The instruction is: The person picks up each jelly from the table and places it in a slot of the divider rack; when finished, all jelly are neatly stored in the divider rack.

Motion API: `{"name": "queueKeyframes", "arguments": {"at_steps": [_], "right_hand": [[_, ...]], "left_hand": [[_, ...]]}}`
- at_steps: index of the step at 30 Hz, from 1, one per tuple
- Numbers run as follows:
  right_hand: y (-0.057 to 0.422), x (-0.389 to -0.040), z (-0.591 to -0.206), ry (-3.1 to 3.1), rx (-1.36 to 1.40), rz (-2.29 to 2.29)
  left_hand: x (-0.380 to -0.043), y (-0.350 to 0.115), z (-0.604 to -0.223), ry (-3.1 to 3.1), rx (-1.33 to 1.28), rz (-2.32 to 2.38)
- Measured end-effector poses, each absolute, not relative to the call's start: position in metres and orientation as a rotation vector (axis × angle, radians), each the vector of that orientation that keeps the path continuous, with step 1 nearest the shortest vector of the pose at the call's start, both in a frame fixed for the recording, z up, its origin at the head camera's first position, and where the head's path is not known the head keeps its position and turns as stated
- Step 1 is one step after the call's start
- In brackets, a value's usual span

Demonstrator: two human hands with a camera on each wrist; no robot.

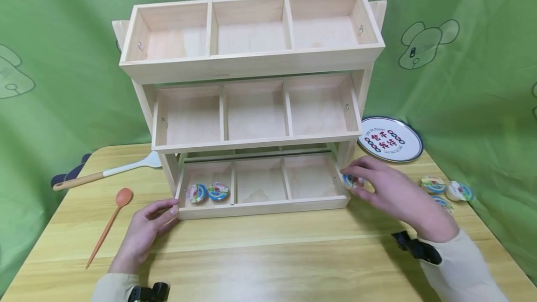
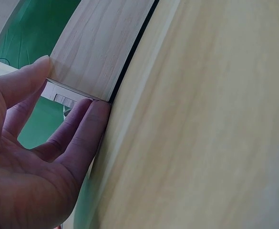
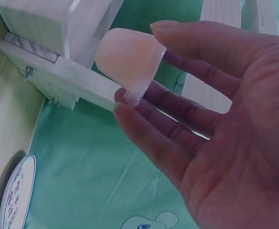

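A three-tier wooden rack (image 1: 251,66) stands on the table, each tier split into compartments. My left hand (image 1: 144,232) holds the front left corner of the lowest tier; in the left wrist view, the thumb is at the board's upper edge and the fingers are at its lower edge. Two jelly cups, one of them the right-hand jelly cup (image 1: 218,191), lie in the lowest tier's left compartment. Beside that tier's right end, my right hand (image 1: 392,190) pinches another jelly cup (image 3: 127,57) by its rim, between thumb and fingers. Its pale orange body shows in the right wrist view.
Several more jelly cups (image 1: 459,191) lie at the table's right edge. Behind them, a white plate (image 1: 391,139) with a dark rim leans by the rack. On the left are an orange spoon (image 1: 111,220) and a white spatula (image 1: 109,171) with a wooden handle. Green cloth (image 1: 470,97) hangs behind.
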State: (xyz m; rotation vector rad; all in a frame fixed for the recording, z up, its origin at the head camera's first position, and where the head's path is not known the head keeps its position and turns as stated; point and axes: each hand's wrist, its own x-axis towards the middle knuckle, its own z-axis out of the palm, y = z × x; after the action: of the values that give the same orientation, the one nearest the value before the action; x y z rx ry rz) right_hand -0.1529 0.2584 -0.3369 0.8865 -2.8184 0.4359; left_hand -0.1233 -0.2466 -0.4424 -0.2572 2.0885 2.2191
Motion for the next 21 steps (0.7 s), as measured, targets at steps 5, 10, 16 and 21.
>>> {"name": "queueKeyframes", "arguments": {"at_steps": [5, 10, 16, 21], "right_hand": [[0.252, -0.155, -0.339, -2.837, 0.928, 0.425], [0.245, -0.157, -0.343, -2.841, 0.958, 0.441], [0.239, -0.158, -0.347, -2.855, 0.976, 0.456], [0.235, -0.159, -0.348, -2.857, 0.983, 0.455]], "left_hand": [[-0.124, -0.247, -0.442, 2.096, -0.251, 2.223], [-0.125, -0.247, -0.443, 2.103, -0.252, 2.219], [-0.125, -0.248, -0.445, 2.098, -0.253, 2.214], [-0.125, -0.248, -0.444, 2.098, -0.256, 2.212]]}}
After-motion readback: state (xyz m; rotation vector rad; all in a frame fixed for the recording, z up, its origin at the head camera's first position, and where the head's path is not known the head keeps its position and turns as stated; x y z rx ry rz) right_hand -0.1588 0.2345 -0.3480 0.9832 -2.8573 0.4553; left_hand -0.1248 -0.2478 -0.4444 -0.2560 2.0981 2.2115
